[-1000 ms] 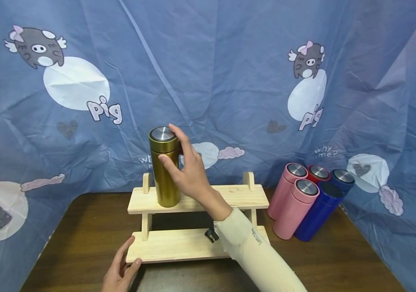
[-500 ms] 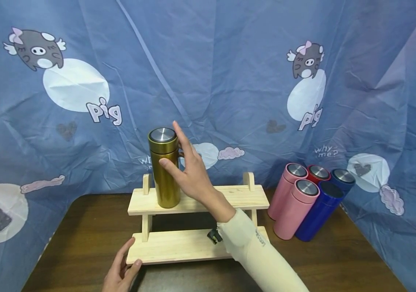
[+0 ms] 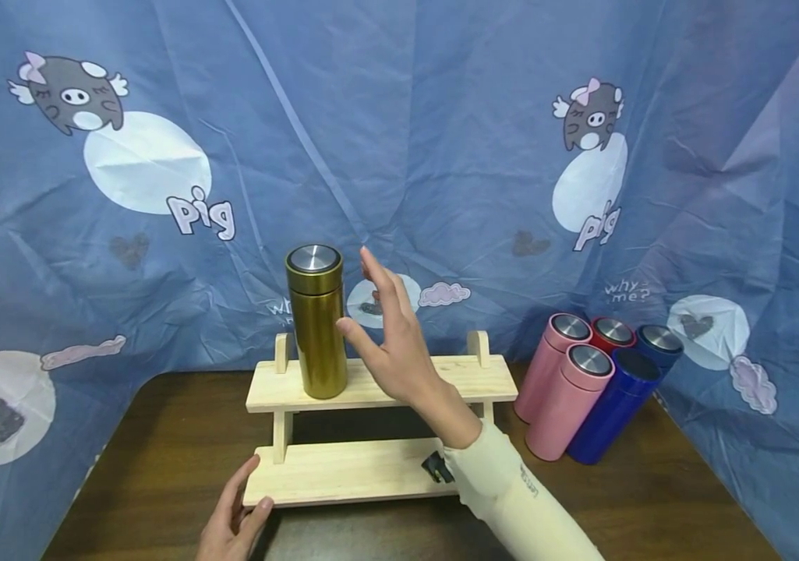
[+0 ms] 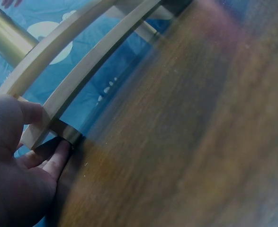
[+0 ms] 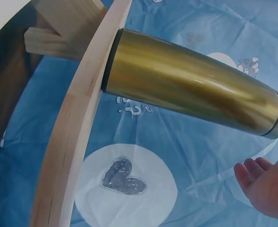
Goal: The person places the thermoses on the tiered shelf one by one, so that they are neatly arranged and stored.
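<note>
A gold bottle [image 3: 319, 335] with a silver lid stands upright on the upper board of a two-tier wooden rack [image 3: 343, 471], towards its left end. Just right of the bottle is my right hand [image 3: 399, 343], fingers spread and holding nothing; the right wrist view also shows a gap between the hand [image 5: 266, 187] and the gold bottle [image 5: 191, 82]. My left hand [image 3: 231, 522] grips the left end of the rack's lower board. In the left wrist view the thumb of the left hand [image 4: 22, 156] lies over the board's end, other fingers beneath it.
Right of the rack several bottles stand close together: two pink ones [image 3: 559, 413], a red one [image 3: 612, 333] and two blue ones [image 3: 609, 413]. All are on a brown table [image 3: 132, 467]. A blue printed cloth [image 3: 476, 156] hangs behind.
My right hand has let go of the gold bottle and moved right, away from it. The bottle and my left hand have stayed in place.
</note>
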`<state>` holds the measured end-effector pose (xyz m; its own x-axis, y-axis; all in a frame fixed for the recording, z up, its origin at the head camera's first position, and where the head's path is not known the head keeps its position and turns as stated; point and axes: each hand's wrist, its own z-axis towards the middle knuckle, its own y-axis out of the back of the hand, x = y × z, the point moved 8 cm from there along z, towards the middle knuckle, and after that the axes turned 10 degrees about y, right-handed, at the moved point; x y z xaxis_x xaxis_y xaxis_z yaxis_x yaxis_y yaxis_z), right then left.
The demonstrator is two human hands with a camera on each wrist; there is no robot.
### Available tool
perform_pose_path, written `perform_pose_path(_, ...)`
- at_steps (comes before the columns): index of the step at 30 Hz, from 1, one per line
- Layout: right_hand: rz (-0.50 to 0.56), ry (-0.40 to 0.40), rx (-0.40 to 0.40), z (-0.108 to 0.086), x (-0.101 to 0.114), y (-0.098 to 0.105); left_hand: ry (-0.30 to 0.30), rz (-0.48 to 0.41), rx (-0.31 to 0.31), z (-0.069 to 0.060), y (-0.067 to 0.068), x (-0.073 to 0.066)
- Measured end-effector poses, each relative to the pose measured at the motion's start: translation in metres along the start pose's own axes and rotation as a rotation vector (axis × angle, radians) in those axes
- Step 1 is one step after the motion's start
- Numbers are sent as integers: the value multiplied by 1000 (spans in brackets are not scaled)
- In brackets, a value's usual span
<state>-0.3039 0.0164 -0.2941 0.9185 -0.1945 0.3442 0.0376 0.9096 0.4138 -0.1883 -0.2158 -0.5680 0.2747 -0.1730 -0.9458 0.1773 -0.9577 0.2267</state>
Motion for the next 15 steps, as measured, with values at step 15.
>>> perform_pose_path(15, -72, 43, -39, -30, 24, 27, -49, -50, -3, -2, 0, -1)
